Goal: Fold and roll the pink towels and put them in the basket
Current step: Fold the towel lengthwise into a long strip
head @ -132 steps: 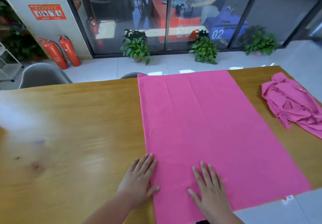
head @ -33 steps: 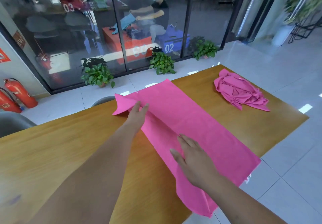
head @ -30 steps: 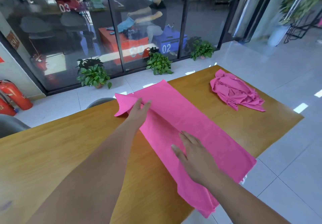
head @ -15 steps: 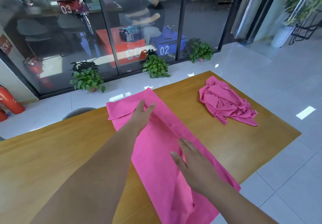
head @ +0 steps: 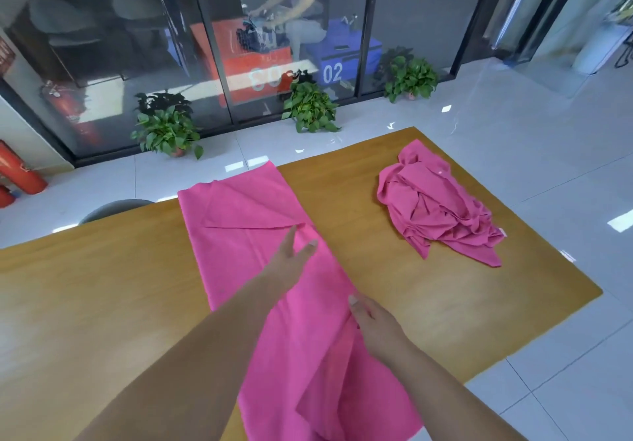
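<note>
Atop the folded towel [head: 236, 255], left hand [head: 290, 262] lies spread; right hand [head: 375, 329] at its edge, grip unclear.

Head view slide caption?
Left hand and right hand touch a folded pink towel on the wooden table; a crumpled pink towel lies apart.

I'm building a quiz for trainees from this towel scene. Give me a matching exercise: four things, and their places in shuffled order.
1 folded towel
2 crumpled towel
3 left hand
4 fire extinguisher

a on the floor, far left
b heaped near the table's right end
c stretched along the table's middle
d flat on the folded towel

Pairs: 1-c, 2-b, 3-d, 4-a
</note>
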